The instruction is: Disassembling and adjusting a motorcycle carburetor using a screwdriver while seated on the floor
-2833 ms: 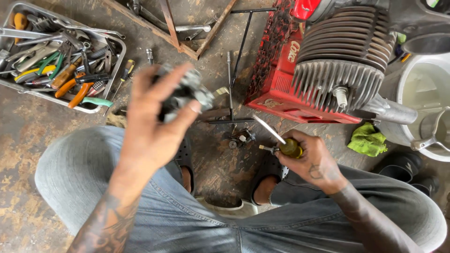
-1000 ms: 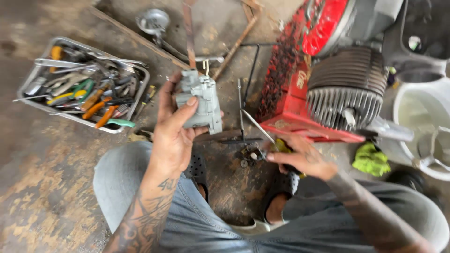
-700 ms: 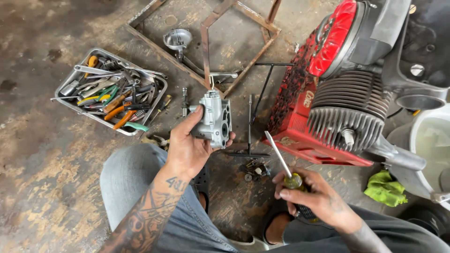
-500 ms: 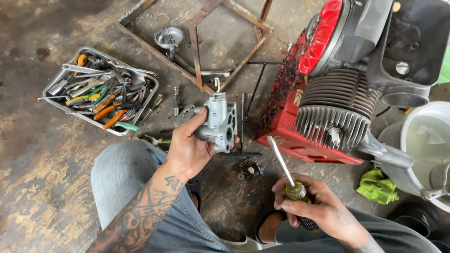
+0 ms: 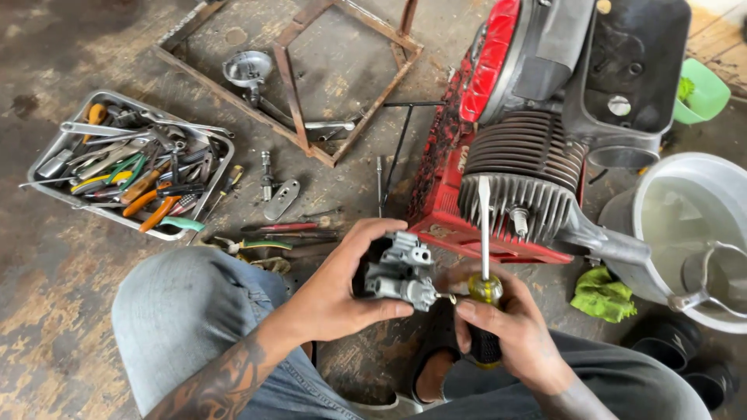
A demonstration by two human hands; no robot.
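We hold a small grey metal carburettor in our left hand, fingers wrapped tight round its left side and thumb pressed under it, above our knees near the bottom edge of the floor in view. Its long axis lies roughly level, its brass-tipped end pointing right toward our right hand. That hand is closed round the black and yellow handle of a flat screwdriver, whose shaft stands upright with the blade pointing up, just in front of the finned engine cylinder. The engine rests on a red crate close behind both hands and blocks the way ahead on the right. A green rag and a white bucket lie toward the right edge. A tray of hand tools sits by the left edge, with loose tools between it and our left knee. A rusty metal frame lies toward the far edge; bare floor stretches on the left.
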